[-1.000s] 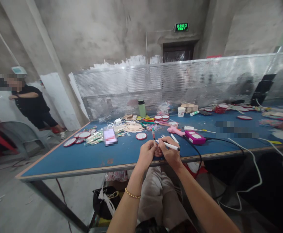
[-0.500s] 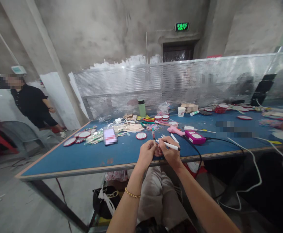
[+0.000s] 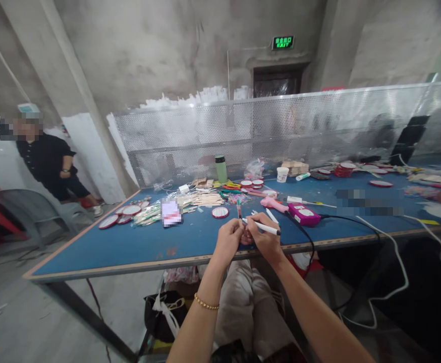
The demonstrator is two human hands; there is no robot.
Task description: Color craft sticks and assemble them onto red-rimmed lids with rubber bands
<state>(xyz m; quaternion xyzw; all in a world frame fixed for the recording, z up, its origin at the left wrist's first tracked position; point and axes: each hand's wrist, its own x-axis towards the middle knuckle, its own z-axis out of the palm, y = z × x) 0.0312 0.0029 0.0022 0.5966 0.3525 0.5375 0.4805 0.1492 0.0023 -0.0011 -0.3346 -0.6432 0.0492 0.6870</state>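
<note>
In the head view, a slim stick with coloured bands (image 3: 239,207) is held nearly upright in the closed grip of the left hand (image 3: 229,237), just above the near edge of the counter (image 3: 129,252). A white marker with a black end (image 3: 269,229) is gripped in the fingers of the right hand (image 3: 269,242), its front end brought close to the stick; whether the two touch cannot be told.

If the stick is turned or let slip between the fingertips, a line could be skewed or colour smeared onto the skin, since little of so thin a piece is supported. If it is dropped, it could be lost over the counter's edge onto the trousers (image 3: 239,302). The black cable (image 3: 313,247), looped over the edge near the right forearm, could be snagged, and the pink tool (image 3: 276,204) could be dragged with it.

Compared with the earlier frames, almost no change is seen in either hand, the stick or the marker. The clearest difference is found in the background person (image 3: 46,159), whose forearm, first raised across the chest, is now lowered in front of the waist.
</note>
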